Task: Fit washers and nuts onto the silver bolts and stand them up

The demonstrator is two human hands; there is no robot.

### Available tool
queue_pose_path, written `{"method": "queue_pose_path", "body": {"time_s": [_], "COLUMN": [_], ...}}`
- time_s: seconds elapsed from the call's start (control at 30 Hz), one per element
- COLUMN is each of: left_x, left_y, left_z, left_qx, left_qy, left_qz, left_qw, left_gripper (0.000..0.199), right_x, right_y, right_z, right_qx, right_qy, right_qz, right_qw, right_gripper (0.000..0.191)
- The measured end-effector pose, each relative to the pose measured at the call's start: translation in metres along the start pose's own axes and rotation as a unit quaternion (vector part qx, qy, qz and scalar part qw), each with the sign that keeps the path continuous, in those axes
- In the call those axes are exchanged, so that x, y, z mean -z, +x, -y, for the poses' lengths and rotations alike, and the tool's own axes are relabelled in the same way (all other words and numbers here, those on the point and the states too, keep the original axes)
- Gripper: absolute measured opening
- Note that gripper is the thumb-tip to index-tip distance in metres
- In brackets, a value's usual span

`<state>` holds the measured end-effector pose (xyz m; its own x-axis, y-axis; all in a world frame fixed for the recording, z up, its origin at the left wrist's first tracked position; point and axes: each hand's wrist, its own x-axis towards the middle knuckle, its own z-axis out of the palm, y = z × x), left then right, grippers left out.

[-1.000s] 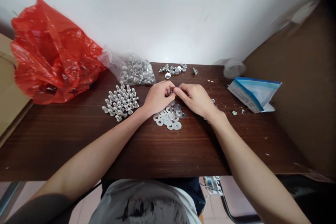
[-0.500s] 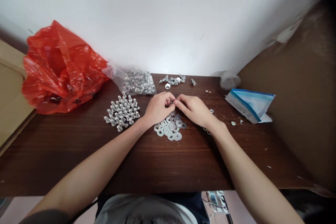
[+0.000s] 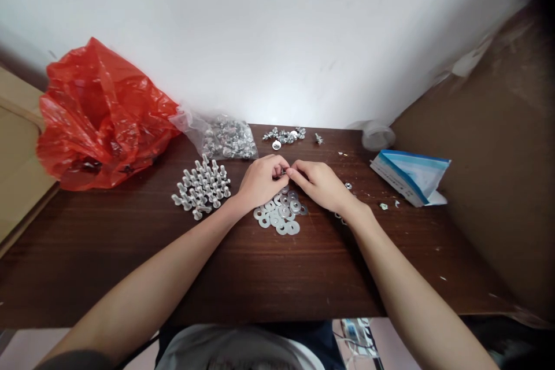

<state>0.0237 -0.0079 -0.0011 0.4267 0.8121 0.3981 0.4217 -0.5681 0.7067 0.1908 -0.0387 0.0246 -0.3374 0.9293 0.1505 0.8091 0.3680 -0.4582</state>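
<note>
At the middle of the dark table, my left hand (image 3: 263, 178) is closed around a small metal piece, probably a bolt, mostly hidden by the fingers. The fingertips of my right hand (image 3: 315, 181) are pinched against the same piece, touching the left fingertips. Flat silver washers (image 3: 277, 218) lie in a loose heap just below both hands. Left of my left hand, several bolts (image 3: 202, 185) stand upright on their heads in a group. Behind the hands lies a small pile of bolts fitted with washers (image 3: 284, 137), with a single one (image 3: 318, 139) to its right.
A clear bag of metal parts (image 3: 229, 137) and a red plastic bag (image 3: 104, 115) are at the back left. On the right are a blue-white packet (image 3: 410, 176), a clear plastic cup (image 3: 378, 135) and a brown board (image 3: 481, 156). Small nuts (image 3: 348, 185) lie beside my right forearm.
Both hands stay together with nearly the same grip. The whole view has shifted very slightly.
</note>
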Motion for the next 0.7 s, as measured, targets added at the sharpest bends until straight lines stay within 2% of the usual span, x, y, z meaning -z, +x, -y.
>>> {"method": "queue_pose_path", "body": {"time_s": [0.33, 0.7], "left_x": [-0.0003, 0.0001], "left_y": [0.0008, -0.0005], "left_z": [0.0001, -0.0007], "left_qx": [0.005, 0.013], "left_qy": [-0.001, 0.001], "left_qz": [-0.013, -0.003], "left_qw": [1.0, 1.0], "left_gripper": [0.005, 0.004], "right_x": [-0.0007, -0.0027], "right_y": [-0.0007, 0.0], "right_z": [0.0043, -0.0001], "right_qx": [-0.032, -0.011], "right_qy": [0.019, -0.008], "right_qz": [-0.015, -0.013], "right_qw": [0.999, 1.0], "right_gripper": [0.03, 0.035]}}
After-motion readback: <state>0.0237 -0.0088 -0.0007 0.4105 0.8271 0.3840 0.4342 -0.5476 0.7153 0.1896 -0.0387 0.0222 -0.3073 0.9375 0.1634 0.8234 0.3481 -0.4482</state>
